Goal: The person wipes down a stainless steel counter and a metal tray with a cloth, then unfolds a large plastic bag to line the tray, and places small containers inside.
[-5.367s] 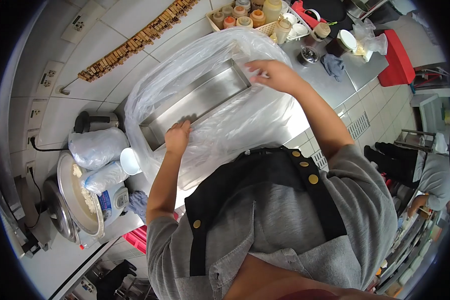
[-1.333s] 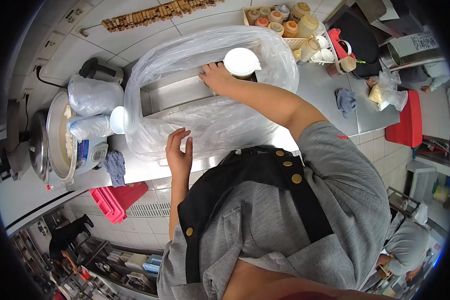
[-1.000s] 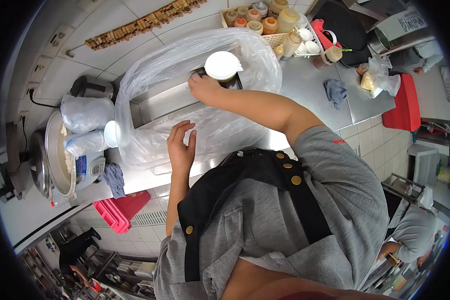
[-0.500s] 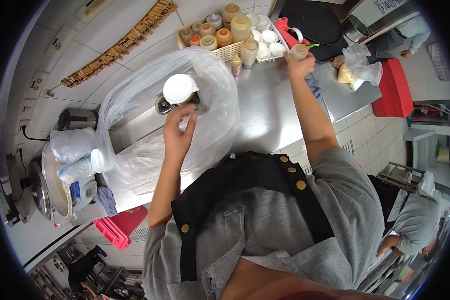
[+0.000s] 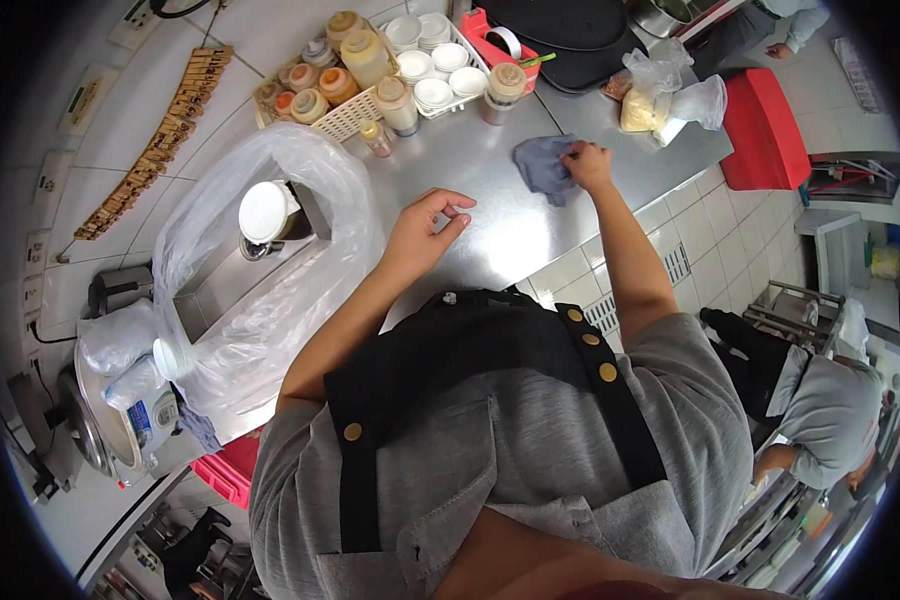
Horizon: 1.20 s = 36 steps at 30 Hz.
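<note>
My right hand [image 5: 588,164] has its fingers closed on the edge of a crumpled blue-grey cloth [image 5: 543,168], which lies on the steel table [image 5: 470,165]. My left hand [image 5: 432,225] hovers over the table with thumb and fingers apart and nothing in them. Beyond the cloth stands an upright squeeze bottle [image 5: 505,92]. Left of my left hand, a clear plastic bag [image 5: 355,180] lines a steel container. Inside the bag is a tub with a white lid [image 5: 267,212], beside a dark round item.
A white basket [image 5: 345,125] holds several sauce bottles, beside stacked white cups [image 5: 433,93]. Black trays [image 5: 560,40] and bagged food [image 5: 645,105] lie at the far right, near a red bin [image 5: 765,130]. A co-worker [image 5: 835,415] stands behind at the right.
The bottle my right hand held now stands upright on the table, and that hand has moved nearer and taken the cloth. My left hand has moved right, away from the bag. The view has shifted.
</note>
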Available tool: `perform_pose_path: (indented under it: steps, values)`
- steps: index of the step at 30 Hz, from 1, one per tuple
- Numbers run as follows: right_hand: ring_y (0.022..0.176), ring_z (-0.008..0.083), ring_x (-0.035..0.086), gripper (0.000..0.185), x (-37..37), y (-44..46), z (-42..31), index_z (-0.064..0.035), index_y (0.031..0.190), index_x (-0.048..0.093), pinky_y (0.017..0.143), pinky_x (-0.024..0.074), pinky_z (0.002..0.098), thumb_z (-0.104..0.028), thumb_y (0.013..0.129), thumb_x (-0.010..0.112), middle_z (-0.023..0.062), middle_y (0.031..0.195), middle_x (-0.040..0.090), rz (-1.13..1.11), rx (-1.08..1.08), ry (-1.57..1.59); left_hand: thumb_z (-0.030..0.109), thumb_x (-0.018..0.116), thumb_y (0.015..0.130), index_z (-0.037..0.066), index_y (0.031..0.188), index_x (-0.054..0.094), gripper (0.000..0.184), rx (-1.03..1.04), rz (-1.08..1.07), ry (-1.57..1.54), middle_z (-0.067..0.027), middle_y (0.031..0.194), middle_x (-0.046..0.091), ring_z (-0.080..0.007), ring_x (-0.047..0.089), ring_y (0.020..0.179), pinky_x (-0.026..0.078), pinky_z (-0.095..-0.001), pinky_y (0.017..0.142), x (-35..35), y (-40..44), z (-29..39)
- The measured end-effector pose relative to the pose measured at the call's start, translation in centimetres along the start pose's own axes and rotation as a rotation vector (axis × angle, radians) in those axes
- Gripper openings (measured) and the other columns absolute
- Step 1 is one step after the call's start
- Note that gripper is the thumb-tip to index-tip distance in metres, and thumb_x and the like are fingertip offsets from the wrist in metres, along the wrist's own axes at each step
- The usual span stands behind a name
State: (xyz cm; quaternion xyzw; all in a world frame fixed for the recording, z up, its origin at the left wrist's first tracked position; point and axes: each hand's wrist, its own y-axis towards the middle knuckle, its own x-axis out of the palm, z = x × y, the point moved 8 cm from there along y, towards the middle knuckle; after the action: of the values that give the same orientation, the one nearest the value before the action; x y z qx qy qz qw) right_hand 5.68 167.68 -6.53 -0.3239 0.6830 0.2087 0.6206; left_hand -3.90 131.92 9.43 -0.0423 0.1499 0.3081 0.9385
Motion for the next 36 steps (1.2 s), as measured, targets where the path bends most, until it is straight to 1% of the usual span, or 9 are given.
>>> perform_pose_path:
  steps: [2, 9, 14, 15, 17, 24, 26, 29, 36]
  values:
    - [0.084, 0.0162, 0.055, 0.025, 1.1, -0.2, -2.5, -0.0085, 0.103, 0.057, 0.071, 0.0444, 0.0312, -0.024, 0.088, 0.069, 0.0045, 0.089, 0.059, -0.279, -0.154, 0.745, 0.009, 0.07, 0.089, 0.01, 0.109, 0.068, 0.02, -0.056, -0.017, -0.029, -0.0014, 0.1, 0.066, -0.0121, 0.062, 0.088, 0.045, -0.0297, 0.081, 1.2, -0.1, -1.5]
    - [0.075, 0.0048, 0.043, 0.011, -9.8, -8.4, -12.4, -0.0118, 0.1, 0.047, 0.065, 0.0362, 0.0218, -0.011, 0.095, 0.057, -0.0055, 0.084, 0.047, -0.342, -0.264, 1.222, 0.009, 0.067, 0.092, 0.006, 0.117, 0.065, 0.025, -0.159, -0.043, -0.229, -0.0015, 0.106, 0.066, -0.0114, 0.059, 0.097, 0.044, -0.0286, 0.091, 4.4, -0.2, -2.7]
    - [0.079, 0.0035, 0.047, 0.014, -13.5, -11.5, -17.6, -0.0109, 0.103, 0.047, 0.068, 0.0388, 0.0212, -0.013, 0.098, 0.059, -0.0052, 0.088, 0.05, -0.621, -0.398, 1.615, 0.013, 0.069, 0.093, 0.003, 0.127, 0.055, 0.038, 0.089, 0.551, -0.104, -0.0047, 0.112, 0.063, -0.0127, 0.057, 0.103, 0.046, -0.0298, 0.091, -0.1, -0.9, 1.4]
    - [0.079, 0.0035, 0.047, 0.014, -13.3, -11.5, -18.1, -0.0109, 0.103, 0.047, 0.068, 0.0388, 0.0212, -0.013, 0.098, 0.059, -0.0052, 0.088, 0.05, -0.634, -0.407, 1.613, 0.013, 0.069, 0.093, 0.003, 0.128, 0.054, 0.039, 0.107, 0.656, -0.055, -0.0051, 0.113, 0.063, -0.0128, 0.057, 0.103, 0.046, -0.0299, 0.091, -1.3, -1.5, 1.6]
    - [0.077, 0.006, 0.051, 0.023, -13.0, -11.3, -18.4, -0.0081, 0.105, 0.051, 0.063, 0.0411, 0.0246, -0.018, 0.093, 0.068, -0.002, 0.086, 0.054, -0.537, -0.473, 1.323, 0.018, 0.075, 0.09, 0.003, 0.113, 0.059, 0.033, -0.107, 0.168, -0.459, -0.0064, 0.108, 0.062, -0.0134, 0.058, 0.1, 0.047, -0.0302, 0.086, 0.4, -0.7, -3.1]
    - [0.086, 0.0111, 0.055, 0.038, -0.7, -11.5, -15.4, -0.0059, 0.107, 0.064, 0.076, 0.0454, 0.027, -0.036, 0.087, 0.076, 0.0027, 0.097, 0.063, -0.385, -0.59, 0.787, 0.017, 0.068, 0.095, 0.004, 0.112, 0.058, 0.024, -0.294, 0.304, -0.359, -0.0039, 0.098, 0.063, -0.0096, 0.057, 0.091, 0.048, -0.0262, 0.082, 0.5, -4.2, -9.5]
    - [0.088, 0.0176, 0.06, 0.047, 1.9, -13.7, -15.3, -0.0021, 0.104, 0.066, 0.079, 0.0501, 0.0309, -0.047, 0.09, 0.069, 0.0067, 0.097, 0.066, -0.691, -0.092, 1.035, 0.017, 0.065, 0.097, 0.006, 0.114, 0.057, 0.022, -0.283, 0.375, -0.711, -0.0032, 0.1, 0.063, -0.0105, 0.057, 0.093, 0.049, -0.0268, 0.083, 0.7, -5.0, -9.7]
    - [0.098, 0.0165, 0.06, 0.048, 0.1, -18.3, -18.7, -0.0007, 0.115, 0.065, 0.09, 0.0483, 0.0312, -0.044, 0.095, 0.063, 0.0087, 0.109, 0.068, -0.916, 0.021, 1.299, 0.018, 0.065, 0.097, 0.007, 0.118, 0.054, 0.026, -0.272, 0.385, -0.813, -0.0037, 0.107, 0.061, -0.0116, 0.057, 0.092, 0.049, -0.0287, 0.087, 0.6, -5.2, -7.8]
    - [0.112, 0.0248, 0.061, 0.033, -0.8, -11.9, -15.4, -0.0073, 0.119, 0.058, 0.101, 0.0458, 0.0444, -0.034, 0.1, 0.051, 0.0079, 0.118, 0.064, -0.68, -0.001, 1.756, 0.016, 0.068, 0.094, 0.011, 0.131, 0.049, 0.043, -0.019, 0.294, -0.278, -0.0063, 0.112, 0.061, -0.0146, 0.062, 0.092, 0.053, -0.0305, 0.073, 0.7, -7.0, -4.1]
